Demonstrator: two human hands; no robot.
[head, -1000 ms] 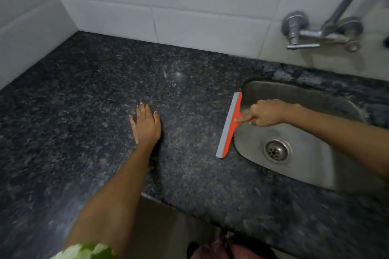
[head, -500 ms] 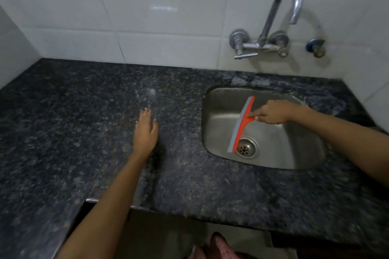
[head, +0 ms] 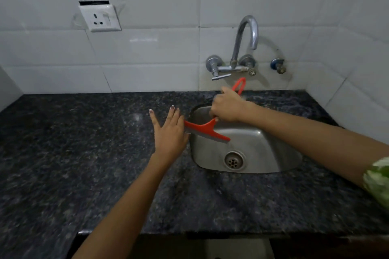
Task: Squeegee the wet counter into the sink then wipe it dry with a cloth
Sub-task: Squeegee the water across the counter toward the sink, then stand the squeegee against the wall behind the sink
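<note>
Two hands: both in shot over the dark speckled granite counter [head: 84, 153], one working, one spread
Right hand [head: 228, 107]: fist wrapped tight round the handle of the orange plastic squeegee with grey rubber blade [head: 207, 130], handle loop poking out above the knuckles toward the wall
Left hand [head: 170, 132]: fingers splayed, holding nothing, just beside the basin's left rim with the near end of the blade tucked behind it; whether the palm rests on the stone I cannot tell
Squeegee position: head tilted and hanging over the oval stainless steel sink [head: 273, 153], above the round drain [head: 233, 160]
Step in hand, my read: shedding water off the blade into the basin between strokes
Doing it well: carry the blade back to the far-left stone, set it flat, pull toward the basin edge in overlapping passes, steady pressure
Watch the left hand: it sits where the blade would finish, so shift it first
Edges: counter meets white tiled wall [head: 147, 59] at the back; front lip drops away below
Overhead: chrome gooseneck tap [head: 246, 33] stands close above the handle loop, so keep lifts low
Open room: wide bare stone to the left, a narrower strip right of the basin
Cloth: none in sight
</note>
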